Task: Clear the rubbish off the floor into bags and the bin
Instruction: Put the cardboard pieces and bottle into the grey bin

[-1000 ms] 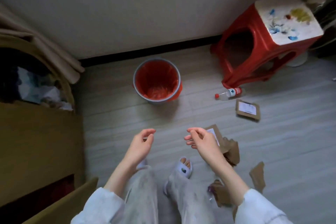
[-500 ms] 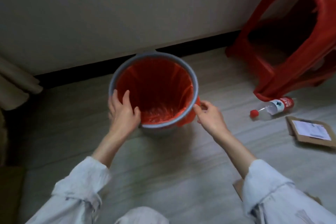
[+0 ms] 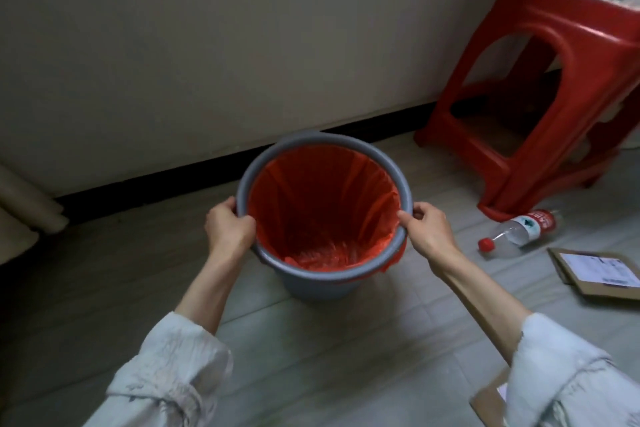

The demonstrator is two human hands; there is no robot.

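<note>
- The left hand (image 3: 228,227) curls over the grey bin (image 3: 325,288) at its left rim, thumb inside against the red liner bag (image 3: 322,204), fingers wrapped outside.
- The right hand (image 3: 427,229) grips the opposite rim the same way, thumb hooked over the edge, so the load is balanced side to side.
- Both forearms reach forward and slightly inward, sleeves pushed back, wrists level: a pose that looks set for lifting or dragging the bin.
- The bin stands upright on the floor near the wall, its liner apparently holding no rubbish.
- Rubbish lies to the right: a plastic bottle (image 3: 516,234) on its side just beside the red stool (image 3: 540,87), and a flat cardboard parcel (image 3: 595,270) nearby; bringing the bin closer would plausibly shorten each drop.
</note>
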